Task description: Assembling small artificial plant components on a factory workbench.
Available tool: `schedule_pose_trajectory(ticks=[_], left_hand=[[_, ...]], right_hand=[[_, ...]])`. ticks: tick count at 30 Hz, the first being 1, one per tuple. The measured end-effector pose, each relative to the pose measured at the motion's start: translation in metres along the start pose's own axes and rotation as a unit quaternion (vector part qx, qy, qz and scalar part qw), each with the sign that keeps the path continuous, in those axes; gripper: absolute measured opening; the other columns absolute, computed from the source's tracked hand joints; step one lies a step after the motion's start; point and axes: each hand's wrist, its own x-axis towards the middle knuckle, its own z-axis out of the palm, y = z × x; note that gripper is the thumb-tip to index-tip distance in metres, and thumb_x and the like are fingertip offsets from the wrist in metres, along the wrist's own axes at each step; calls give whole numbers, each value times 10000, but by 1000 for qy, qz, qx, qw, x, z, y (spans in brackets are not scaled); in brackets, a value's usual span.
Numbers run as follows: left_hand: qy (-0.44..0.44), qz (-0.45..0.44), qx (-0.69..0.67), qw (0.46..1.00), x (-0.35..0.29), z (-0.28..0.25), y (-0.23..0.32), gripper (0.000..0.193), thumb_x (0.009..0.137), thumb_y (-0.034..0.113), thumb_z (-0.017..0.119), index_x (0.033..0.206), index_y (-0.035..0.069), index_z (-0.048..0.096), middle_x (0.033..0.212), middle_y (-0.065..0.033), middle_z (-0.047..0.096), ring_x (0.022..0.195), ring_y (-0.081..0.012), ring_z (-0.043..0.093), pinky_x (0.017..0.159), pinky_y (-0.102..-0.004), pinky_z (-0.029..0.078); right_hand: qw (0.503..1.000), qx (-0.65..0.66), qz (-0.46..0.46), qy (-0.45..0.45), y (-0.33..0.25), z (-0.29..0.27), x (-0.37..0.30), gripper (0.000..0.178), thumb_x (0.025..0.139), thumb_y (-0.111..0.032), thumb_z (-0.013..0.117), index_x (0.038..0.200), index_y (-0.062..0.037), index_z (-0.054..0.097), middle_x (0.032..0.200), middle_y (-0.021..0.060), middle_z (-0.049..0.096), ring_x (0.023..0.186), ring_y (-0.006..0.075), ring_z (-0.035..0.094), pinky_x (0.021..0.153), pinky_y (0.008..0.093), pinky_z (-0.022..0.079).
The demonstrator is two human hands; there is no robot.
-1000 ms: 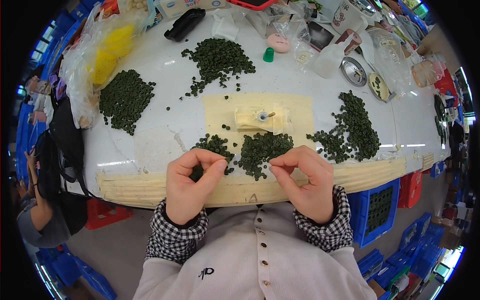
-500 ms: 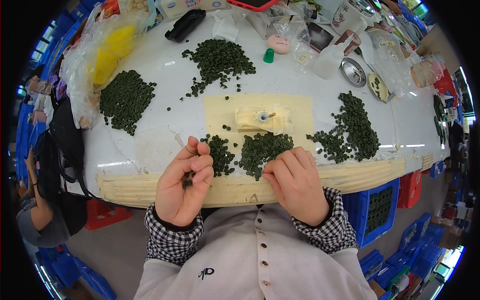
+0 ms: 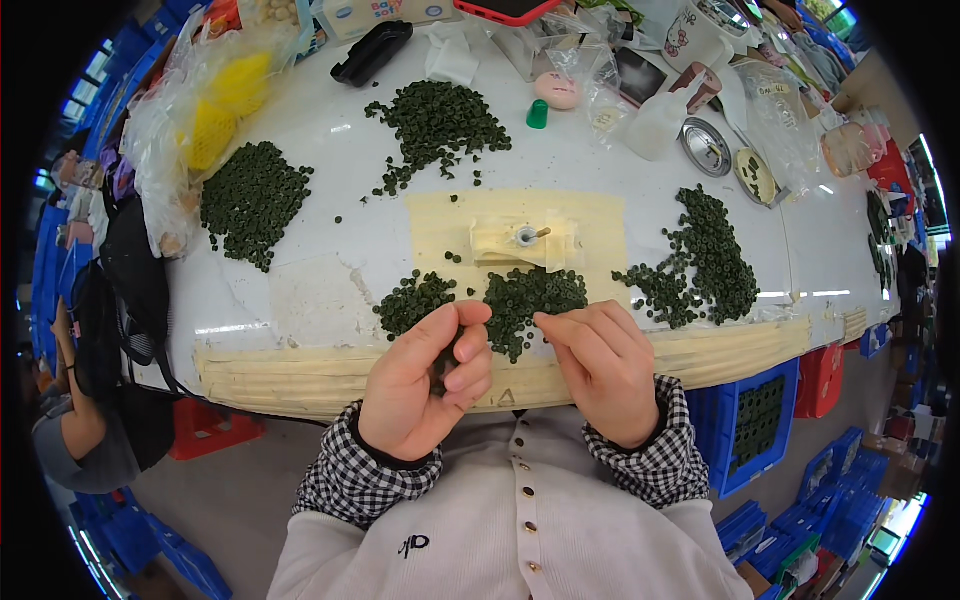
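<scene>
My left hand is curled over the table's front edge, with small dark green pieces showing between its fingers and palm. Just beyond it is a small heap of dark green pieces. My right hand has thumb and forefinger pinched together at the near right side of a second heap, made of dark green ring-shaped pieces; anything between those fingertips is too small to make out. Behind the heaps, a taped-down block carries a round fitting with a short brownish pin.
Larger green heaps lie at the left, far middle and right. A metal tin, a green cap and a black case stand farther back. Below the right edge is a blue crate.
My left hand has moved right, uncovering the left part of the small heap and nearing my right hand. The right hand's fingertips have shifted slightly right and away from me.
</scene>
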Motion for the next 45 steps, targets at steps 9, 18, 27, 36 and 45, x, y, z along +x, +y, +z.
schedule_pose_trajectory(ticks=[9, 18, 27, 36, 45], left_hand=[[-8, 24, 74, 997, 0, 2, 2, 258, 979, 150, 402, 1159, -3, 508, 806, -20, 526, 610, -65, 407, 548, -202, 350], [-45, 30, 81, 995, 3, -4, -2, 182, 966, 165, 440, 1039, 27, 533, 827, -19, 495, 614, -67, 381, 532, -200, 323], [-73, 31, 109, 991, 2, -14, -4, 133, 926, 94, 506, 1027, 20, 553, 837, -13, 540, 587, -48, 357, 524, -187, 319], [-29, 39, 120, 992, 1, -9, -4, 194, 926, 78, 512, 1091, 8, 587, 894, -65, 642, 556, -33, 356, 520, -180, 320], [-50, 38, 92, 994, 3, -11, -8, 211, 928, 93, 513, 1101, 1, 592, 905, -43, 639, 566, -37, 352, 531, -189, 315]], right_hand=[[999, 32, 32, -7, -1, -1, 1, 182, 683, 42, 658, 846, -37, 644, 811, 68, 621, 742, 236, 574, 649, 313, 481], [998, 53, 32, 20, -3, -1, 4, 180, 677, 51, 659, 834, -36, 649, 813, 70, 628, 714, 231, 585, 628, 310, 480], [969, 197, 143, 25, -8, -3, 4, 149, 717, 60, 652, 851, -3, 667, 785, 92, 637, 699, 179, 610, 620, 257, 484], [878, 397, 267, 14, -11, -4, 2, 135, 737, 33, 655, 868, 1, 658, 799, 58, 651, 743, 104, 598, 683, 226, 468], [924, 334, 184, -7, -8, -8, 1, 133, 738, 55, 644, 859, 4, 659, 816, 87, 655, 756, 140, 619, 693, 240, 479]])
